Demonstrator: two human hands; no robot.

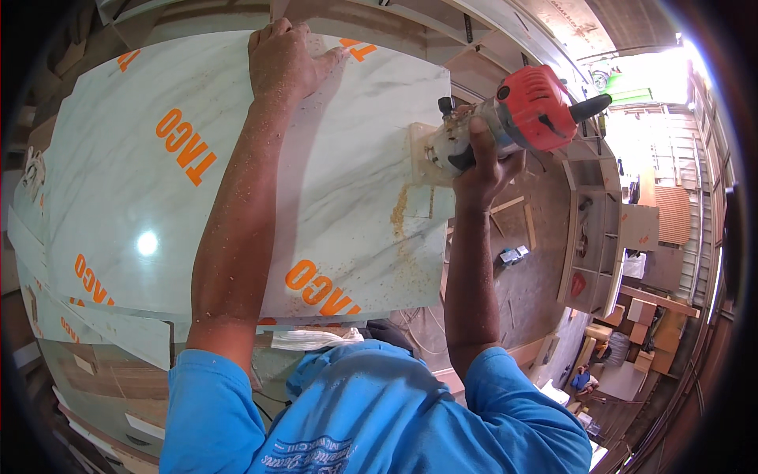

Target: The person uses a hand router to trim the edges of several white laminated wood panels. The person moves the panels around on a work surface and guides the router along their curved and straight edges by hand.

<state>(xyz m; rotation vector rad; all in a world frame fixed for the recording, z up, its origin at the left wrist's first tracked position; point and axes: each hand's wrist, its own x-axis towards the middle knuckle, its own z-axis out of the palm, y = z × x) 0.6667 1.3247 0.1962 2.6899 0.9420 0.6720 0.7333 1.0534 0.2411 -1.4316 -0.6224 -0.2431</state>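
A large white marble-patterned panel (347, 182) with orange printing lies flat in front of me. My left hand (283, 67) is at its far edge, fingers bent over the edge and thumb spread out on the face. At the panel's right edge, my right hand (485, 170) wraps round the body of a trim router (541, 107) with a red motor housing. The router's square, pale base plate (422, 158) rests on the panel's edge and juts partly past it. Its bit is hidden. Sawdust (400, 209) trails along the panel near that edge, with crumbs on my left forearm.
More panels (103, 316) are stacked beneath at the left. A white cloth (316, 338) lies by the near edge. Wood strips (529, 225) and a small box (513, 255) lie on the floor right. An open white cabinet (592, 245) stands beyond; boards (671, 213) lean farther right.
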